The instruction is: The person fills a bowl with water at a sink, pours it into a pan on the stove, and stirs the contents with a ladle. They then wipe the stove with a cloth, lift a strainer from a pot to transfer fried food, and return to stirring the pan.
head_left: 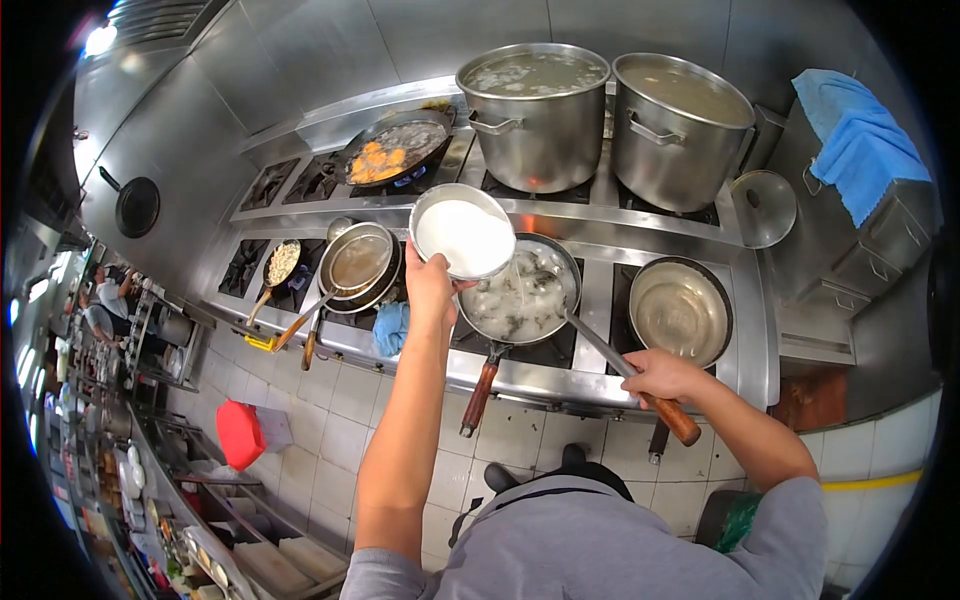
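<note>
Head view: we log, from the far left, a black frying pan (137,207) hung on the steel wall, then a small skillet (258,306) of pale pieces on the stove (600,392). Next we see a strainer (358,258) set over a pot, with a blue cloth (391,328) just beside it at the front edge. Behind, a wok (428,163) contains orange pieces in bubbling liquid. Our left hand (430,285) grasps a metal bowl (427,203) of white liquid, above the left edge of a wooden-handled pan (561,249). That pan sits on a front burner, holding cloudy, frothy liquid with dark patches. Two tall stockpots (540,145) stand behind it. Our right hand (665,378) is closed round the wooden grip of a long utensil (603,348); its metal shaft reaches the pan's right side (head hidden, shape undetermined). Farther right we note a wide pan (680,313), a round lid (764,208) and blue towels (870,150).
</note>
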A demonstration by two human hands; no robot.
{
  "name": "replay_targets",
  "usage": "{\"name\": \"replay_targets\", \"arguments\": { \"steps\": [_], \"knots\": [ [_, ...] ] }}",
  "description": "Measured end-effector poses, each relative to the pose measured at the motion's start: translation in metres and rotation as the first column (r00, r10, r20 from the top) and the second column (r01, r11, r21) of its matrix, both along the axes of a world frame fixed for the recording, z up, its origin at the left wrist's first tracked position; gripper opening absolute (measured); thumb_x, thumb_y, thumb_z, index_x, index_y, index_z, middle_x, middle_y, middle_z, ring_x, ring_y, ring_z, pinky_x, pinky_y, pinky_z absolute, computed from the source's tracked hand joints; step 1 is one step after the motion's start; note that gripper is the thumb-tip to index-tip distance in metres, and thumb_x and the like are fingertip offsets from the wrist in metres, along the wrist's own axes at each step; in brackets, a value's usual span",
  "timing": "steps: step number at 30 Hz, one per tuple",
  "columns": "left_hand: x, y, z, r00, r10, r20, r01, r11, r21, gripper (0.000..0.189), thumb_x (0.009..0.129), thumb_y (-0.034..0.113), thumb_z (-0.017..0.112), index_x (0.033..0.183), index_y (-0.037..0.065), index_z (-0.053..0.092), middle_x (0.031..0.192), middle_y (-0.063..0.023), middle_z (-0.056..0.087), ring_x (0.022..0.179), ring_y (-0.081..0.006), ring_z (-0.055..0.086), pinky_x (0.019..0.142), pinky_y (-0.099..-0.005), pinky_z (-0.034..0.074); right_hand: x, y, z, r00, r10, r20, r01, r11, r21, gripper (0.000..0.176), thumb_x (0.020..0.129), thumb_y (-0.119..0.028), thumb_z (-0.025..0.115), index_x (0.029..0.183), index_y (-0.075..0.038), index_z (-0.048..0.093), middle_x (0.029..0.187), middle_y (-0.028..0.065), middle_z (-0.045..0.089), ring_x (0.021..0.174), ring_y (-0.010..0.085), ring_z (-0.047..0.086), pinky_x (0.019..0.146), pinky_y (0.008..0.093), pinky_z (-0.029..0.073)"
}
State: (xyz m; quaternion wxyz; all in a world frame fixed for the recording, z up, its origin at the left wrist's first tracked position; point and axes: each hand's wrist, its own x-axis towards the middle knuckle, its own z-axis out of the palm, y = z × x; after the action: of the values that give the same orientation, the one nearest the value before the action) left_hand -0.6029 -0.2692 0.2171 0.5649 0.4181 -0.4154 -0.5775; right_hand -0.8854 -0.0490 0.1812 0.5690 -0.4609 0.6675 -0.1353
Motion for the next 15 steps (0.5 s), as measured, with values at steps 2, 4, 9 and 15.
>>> {"name": "replay_targets", "arguments": {
  "steps": [2, 4, 9, 15],
  "knots": [
    [0.000, 0.001, 0.001, 1.000, 0.004, 0.007, -0.004, 1.000, 0.003, 0.062, 0.078, -0.002, 0.039, 0.138, 0.010, 0.035, 0.119, -0.0186, 0.057, 0.092, -0.0348, 0.067, 0.057, -0.0434, 0.061, 0.004, 0.000, -0.005, 0.974, -0.059, 0.221, 0.043, 0.996, 0.076, 0.013, 0.090, -0.015, 0.063, 0.088, -0.004, 0.057, 0.075, 0.0030, 0.060, 0.058, 0.0120, 0.061, 0.054, 0.0281, 0.050],
    [0.003, 0.002, 0.001, 1.000, 0.011, 0.015, -0.012, 1.000, 0.005, 0.062, 0.078, -0.002, 0.039, 0.139, 0.010, 0.035, 0.119, -0.0185, 0.057, 0.092, -0.0348, 0.067, 0.057, -0.0436, 0.061, 0.007, -0.004, -0.009, 0.942, -0.082, 0.324, 0.049, 0.993, 0.110, 0.012, 0.090, -0.014, 0.063, 0.088, -0.004, 0.056, 0.075, 0.0023, 0.060, 0.058, 0.0111, 0.060, 0.053, 0.0270, 0.050],
    [0.011, -0.002, -0.004, 0.999, -0.036, -0.005, 0.036, 0.999, 0.005, 0.075, 0.079, -0.002, 0.039, 0.150, 0.011, 0.021, 0.130, -0.0184, 0.053, 0.097, -0.0325, 0.068, 0.057, -0.0400, 0.061, 0.026, -0.015, -0.028, 0.804, -0.238, 0.545, 0.143, 0.967, 0.211, 0.009, 0.091, -0.013, 0.062, 0.091, -0.006, 0.057, 0.075, 0.0009, 0.059, 0.057, 0.0089, 0.057, 0.051, 0.0242, 0.047],
    [0.012, 0.002, -0.001, 1.000, 0.004, 0.012, -0.005, 1.000, 0.023, 0.074, 0.079, -0.002, 0.039, 0.150, 0.010, 0.022, 0.129, -0.0193, 0.053, 0.096, -0.0324, 0.068, 0.055, -0.0394, 0.061, 0.046, -0.039, -0.098, 0.915, -0.076, 0.395, 0.141, 0.980, -0.138, 0.040, 0.084, -0.014, 0.066, 0.122, -0.003, 0.058, 0.072, 0.0045, 0.060, 0.052, 0.0123, 0.056, 0.051, 0.0267, 0.047]
  ]
}}
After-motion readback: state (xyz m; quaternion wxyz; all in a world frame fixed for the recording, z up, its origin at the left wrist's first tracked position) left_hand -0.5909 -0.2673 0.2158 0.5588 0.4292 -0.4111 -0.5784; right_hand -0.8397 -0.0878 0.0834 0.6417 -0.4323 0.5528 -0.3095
